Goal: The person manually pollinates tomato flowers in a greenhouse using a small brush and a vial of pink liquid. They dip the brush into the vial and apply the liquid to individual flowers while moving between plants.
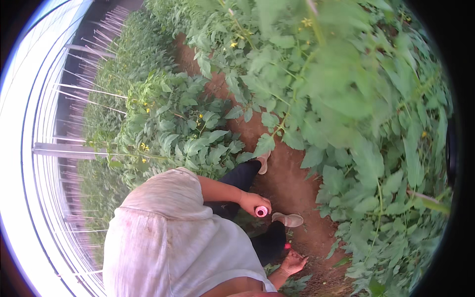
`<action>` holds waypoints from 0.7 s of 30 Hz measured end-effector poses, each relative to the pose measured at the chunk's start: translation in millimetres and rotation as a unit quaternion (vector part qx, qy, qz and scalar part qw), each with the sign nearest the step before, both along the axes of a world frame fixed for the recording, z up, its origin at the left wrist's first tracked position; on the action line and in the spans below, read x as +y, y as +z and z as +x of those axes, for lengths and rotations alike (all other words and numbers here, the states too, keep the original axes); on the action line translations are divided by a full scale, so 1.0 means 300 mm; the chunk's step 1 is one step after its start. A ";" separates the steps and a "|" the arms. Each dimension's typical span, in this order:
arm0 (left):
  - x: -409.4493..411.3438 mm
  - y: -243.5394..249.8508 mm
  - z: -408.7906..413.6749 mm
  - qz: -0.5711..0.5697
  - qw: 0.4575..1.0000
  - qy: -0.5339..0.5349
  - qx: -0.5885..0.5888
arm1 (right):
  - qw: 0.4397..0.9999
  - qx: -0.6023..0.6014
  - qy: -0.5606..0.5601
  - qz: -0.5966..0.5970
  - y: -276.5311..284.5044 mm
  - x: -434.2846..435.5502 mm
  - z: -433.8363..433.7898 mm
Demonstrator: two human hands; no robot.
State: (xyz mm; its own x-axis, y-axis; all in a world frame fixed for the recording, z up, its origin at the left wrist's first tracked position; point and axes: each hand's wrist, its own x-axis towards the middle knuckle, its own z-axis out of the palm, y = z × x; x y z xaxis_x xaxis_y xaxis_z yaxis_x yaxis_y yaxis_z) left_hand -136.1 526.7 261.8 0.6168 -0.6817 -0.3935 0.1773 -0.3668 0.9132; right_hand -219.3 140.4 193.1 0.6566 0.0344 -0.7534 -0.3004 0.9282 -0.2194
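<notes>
My left hand (254, 203) is closed around a small bottle or tube (261, 211) with a pink rim and a dark round opening facing up towards the camera. Below it in the picture, my right hand (293, 262) is turned partly palm up, with some fingers extended. A small bright pink-red thing (287, 246) is right beside its fingers; whether they grip it cannot be told. Both hands are near my dark-trousered knees, above brown soil (285, 174). Leafy tomato plants (207, 148) with yellow flowers stand close by.
Dense tomato foliage (356, 167) fills the right side, some of it blurred and very near the camera. A narrow soil path runs between rows, with my light shoes (293, 220) on it. Thin stakes (91, 91), a post (68, 151) and wires stand at the left.
</notes>
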 end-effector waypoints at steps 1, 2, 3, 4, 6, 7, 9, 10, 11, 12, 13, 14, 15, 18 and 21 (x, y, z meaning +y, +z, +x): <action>0.061 0.010 -0.004 -0.009 0.999 0.043 -0.009 | 1.000 0.002 0.011 -0.006 0.070 0.064 0.068; 0.128 0.019 0.002 0.006 0.996 0.084 -0.008 | 1.000 0.005 0.024 -0.011 0.140 0.147 0.133; 0.208 0.035 0.020 0.028 0.994 0.109 -0.009 | 0.999 0.008 0.035 -0.020 0.233 0.248 0.204; 0.289 0.061 0.031 0.036 0.987 0.160 -0.005 | 0.999 0.004 0.049 0.001 0.296 0.350 0.265; 0.449 0.122 0.054 0.049 0.964 0.261 0.002 | 0.993 -0.032 0.110 0.036 0.385 0.548 0.377; 0.531 0.152 0.064 0.043 0.948 0.315 -0.003 | 0.989 -0.036 0.139 0.039 0.443 0.672 0.441; 0.652 0.202 0.074 0.038 0.910 0.409 -0.053 | 0.979 -0.045 0.194 0.040 0.586 0.901 0.564; 0.722 0.236 0.093 0.037 0.887 0.456 -0.066 | 0.967 -0.073 0.234 0.065 0.634 1.011 0.622; 0.790 0.276 0.113 0.035 0.861 0.501 -0.079 | 0.956 -0.087 0.269 0.075 0.678 1.131 0.679; 0.849 0.314 0.128 0.031 0.834 0.544 -0.090 | 0.944 -0.100 0.303 0.083 0.720 1.249 0.731; 0.907 0.341 0.134 0.024 0.814 0.571 -0.105 | 0.930 -0.112 0.336 0.094 0.744 1.361 0.776; 0.961 0.366 0.137 0.017 0.794 0.596 -0.120 | 0.899 -0.164 0.389 0.118 0.761 1.459 0.820; 1.019 0.395 0.133 0.011 0.774 0.618 -0.133 | 0.887 -0.161 0.410 0.136 0.785 1.573 0.856; 1.140 0.461 0.091 0.025 0.738 0.663 -0.125 | 0.859 -0.134 0.463 0.173 0.863 1.859 0.915; 1.221 0.467 0.061 0.022 0.695 0.707 -0.130 | 0.827 -0.124 0.522 0.170 0.918 2.099 0.960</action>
State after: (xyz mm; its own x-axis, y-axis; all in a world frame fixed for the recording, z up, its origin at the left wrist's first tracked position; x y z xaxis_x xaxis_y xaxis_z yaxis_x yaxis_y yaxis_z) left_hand -117.6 893.2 401.9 0.7120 0.6873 -0.1438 0.2194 -0.0232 0.9754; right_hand 68.8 769.9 468.6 0.2687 0.8617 -0.4305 -0.9614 0.2122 -0.1753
